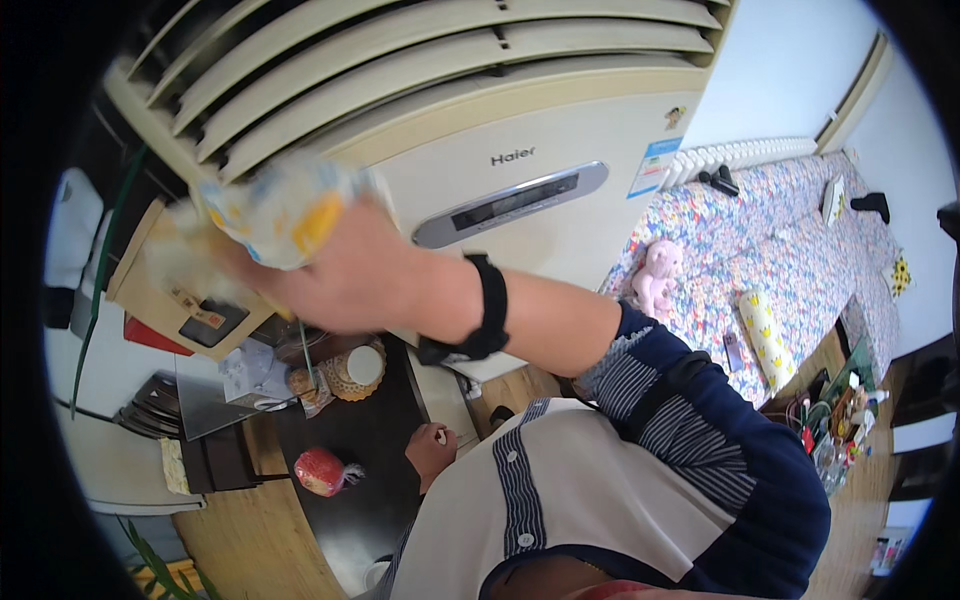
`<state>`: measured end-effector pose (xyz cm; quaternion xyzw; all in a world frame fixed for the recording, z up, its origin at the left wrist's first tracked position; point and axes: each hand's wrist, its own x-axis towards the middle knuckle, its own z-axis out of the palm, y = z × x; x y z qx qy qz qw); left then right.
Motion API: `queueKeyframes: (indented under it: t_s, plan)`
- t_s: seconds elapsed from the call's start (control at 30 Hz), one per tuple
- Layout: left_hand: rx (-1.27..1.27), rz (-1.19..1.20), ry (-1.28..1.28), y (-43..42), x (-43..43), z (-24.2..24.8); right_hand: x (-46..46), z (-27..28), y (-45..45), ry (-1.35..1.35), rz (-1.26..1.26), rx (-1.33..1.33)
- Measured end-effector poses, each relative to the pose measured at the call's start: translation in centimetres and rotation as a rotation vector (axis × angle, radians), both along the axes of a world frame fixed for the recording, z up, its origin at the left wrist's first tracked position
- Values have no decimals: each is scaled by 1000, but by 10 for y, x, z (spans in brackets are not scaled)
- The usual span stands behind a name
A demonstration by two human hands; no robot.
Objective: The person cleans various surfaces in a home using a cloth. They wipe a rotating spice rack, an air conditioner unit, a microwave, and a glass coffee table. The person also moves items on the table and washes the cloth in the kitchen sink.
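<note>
My right hand (pixel 345 262), blurred, is raised at the front of a beige Haier floor-standing air conditioner (pixel 480 202). Its fingers are closed on a patterned cloth (pixel 277 210) in white, yellow and blue, bunched at the lower left end of the louvres (pixel 360 97). Part of the cloth hangs blurred to the left of the hand. Down by the edge of a dark tabletop (pixel 352 525), my left hand (pixel 433 450) is curled with its fingers folded in; I make out nothing held there. A black band is strapped around my right wrist.
A red wrapped bundle (pixel 321 472), a woven basket (pixel 360 375) with a white lid and a white box (pixel 255 375) stand on the dark furniture. Glass panels (pixel 187 405) and a beige box (pixel 195 300) are at left. A flowered sofa (pixel 720 262) holds a pink plush toy (pixel 658 277).
</note>
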<state>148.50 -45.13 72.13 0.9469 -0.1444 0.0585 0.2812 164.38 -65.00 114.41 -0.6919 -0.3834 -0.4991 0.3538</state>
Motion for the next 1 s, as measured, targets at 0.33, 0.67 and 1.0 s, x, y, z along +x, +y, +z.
queueKeyframes:
  t_s: [0.33, 0.67, 1.0]
  plan:
    - [21, -92, -10, 7, 8, -20, 32, -203, -54, 557, 241, -221]
    - [151, 9, -8, 0, 2, -16, -15, -275, -249, 432, -432, -241]
    - [164, 116, -37, -21, -2, 5, 11, -226, -296, 234, -544, -381]
